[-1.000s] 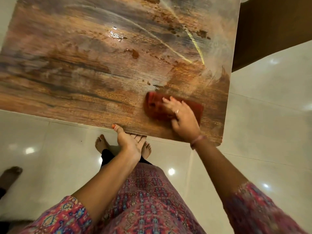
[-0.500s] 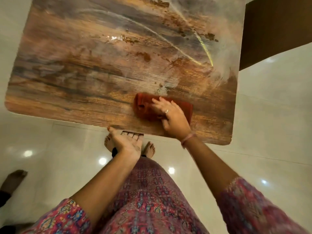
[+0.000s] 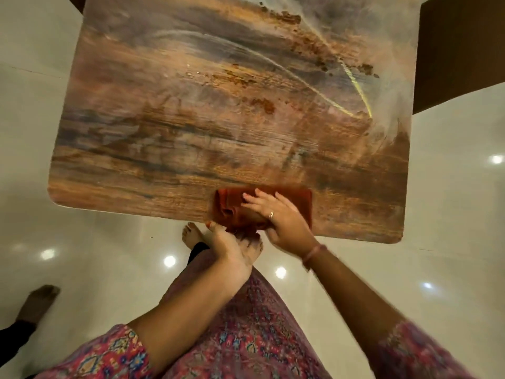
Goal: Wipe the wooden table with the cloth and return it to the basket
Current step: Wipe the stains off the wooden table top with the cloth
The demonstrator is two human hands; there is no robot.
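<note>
Cloth (image 3: 296,199) at table's (image 3: 191,149) near edge, lower centre, our right hand (image 3: 278,218) flat, fingers spread on it, left hand (image 3: 232,248) cupped below the edge, its fingers hidden, grip unclear.

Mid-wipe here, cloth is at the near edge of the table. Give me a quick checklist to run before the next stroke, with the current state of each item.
1. Right hand flat on the cloth: ok, fingers spread over it.
2. Cloth fully on the table: not ok, its near-left part hangs over the near edge.
3. Left hand ready under that edge: ok, it sits at the edge below the cloth; whether it touches the cloth, cannot tell.
4. Table wiped clean: not ok, brown crumbs and streaks remain in the middle and far right.
5. Basket within reach for the return: cannot tell, none is in view.
</note>
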